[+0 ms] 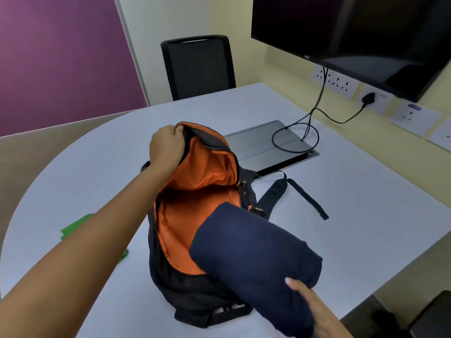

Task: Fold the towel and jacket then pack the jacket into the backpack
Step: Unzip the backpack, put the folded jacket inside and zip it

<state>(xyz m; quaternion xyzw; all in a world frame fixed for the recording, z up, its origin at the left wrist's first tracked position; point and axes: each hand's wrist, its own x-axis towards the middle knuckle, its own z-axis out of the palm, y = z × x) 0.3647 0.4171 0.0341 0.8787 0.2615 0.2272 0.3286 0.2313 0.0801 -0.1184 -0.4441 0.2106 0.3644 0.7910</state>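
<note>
Jacket [253, 250], folded into a navy bundle, sits in the right hand [314, 311]: the thumb lies on top near its rear edge, and the other fingers are hidden underneath, so the hand clasps it from the near end. The bundle's far end reaches over the bag [195, 215] opening, above the orange lining, with most of it to the right of the opening.

The left hand [166, 147] pinches the upper rim of the bag, fingers curled over the edge, lifting the flap so the mouth gapes wide. The bag lies on the table [353, 203], black outside, with one strap [292, 191] trailing to the right.

Left of the bag, under the left forearm, a green towel [78, 226] lies flat on the table; the arm covers most of it, so I cannot tell how it is folded.

Beyond the bag a grey cable hatch [256, 142] is set in the tabletop, with a looped cord [296, 137] running up towards a dark screen [353, 37] on the yellow wall. A black chair [197, 67] stands at the far edge. The right wrist is cut off by the frame.
</note>
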